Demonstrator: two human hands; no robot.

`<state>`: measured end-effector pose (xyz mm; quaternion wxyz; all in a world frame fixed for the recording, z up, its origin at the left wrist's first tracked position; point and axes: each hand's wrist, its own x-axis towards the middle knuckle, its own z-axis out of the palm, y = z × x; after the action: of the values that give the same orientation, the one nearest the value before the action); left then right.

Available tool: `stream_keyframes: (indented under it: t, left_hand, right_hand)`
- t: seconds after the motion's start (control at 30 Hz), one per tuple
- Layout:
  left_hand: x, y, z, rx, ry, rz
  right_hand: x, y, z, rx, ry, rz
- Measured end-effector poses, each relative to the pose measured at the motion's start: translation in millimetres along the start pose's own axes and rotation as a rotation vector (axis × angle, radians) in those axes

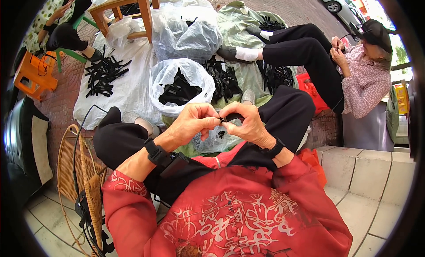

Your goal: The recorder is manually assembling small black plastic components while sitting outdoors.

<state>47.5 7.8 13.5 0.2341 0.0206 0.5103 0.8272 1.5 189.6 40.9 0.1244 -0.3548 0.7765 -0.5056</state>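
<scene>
My left hand [193,122] and my right hand [250,125] meet over my lap, thumbs and forefingers pinched together. Between the fingertips is a small black strap [223,120], partly hidden by the fingers; its details are too small to make out. Just beyond my hands, a clear plastic bag [158,78] stands with its mouth spread, filled with black straps [180,89]. Below my hands, between my knees, lies another clear bag [212,144] with a few small dark pieces.
Loose black straps [105,73] lie heaped on a white sheet [86,107] at left. A wooden stool [146,19] stands behind. To my left are a wicker basket chair [92,186] and an orange stool [36,75]. A person [361,73] sits at right, another [55,22] at far left.
</scene>
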Motion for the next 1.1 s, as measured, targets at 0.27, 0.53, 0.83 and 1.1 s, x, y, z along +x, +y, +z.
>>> stream_keyframes:
  t: [0.27,0.53,0.83,1.1]
  left_hand:
    - [-4.5,-1.6,-4.3,-0.138,-0.112,-0.041]
    - [-7.9,2.0,-7.6,-0.123,-0.16,-0.037]
    - [-11.2,-2.1,-5.8,-0.322,-0.226,-0.045]
    - [-6.5,5.9,-2.6,-0.065,-0.019,-0.069]
  right_hand:
    - [-2.6,-10.5,-3.8,-0.04,-0.005,-0.062]
    - [-4.9,-14.9,-5.9,0.165,-0.017,0.134]
    - [-8.8,-15.5,-4.7,0.546,-0.06,0.359]
    - [0.0,-8.3,-8.5,-0.096,-0.082,-0.107]
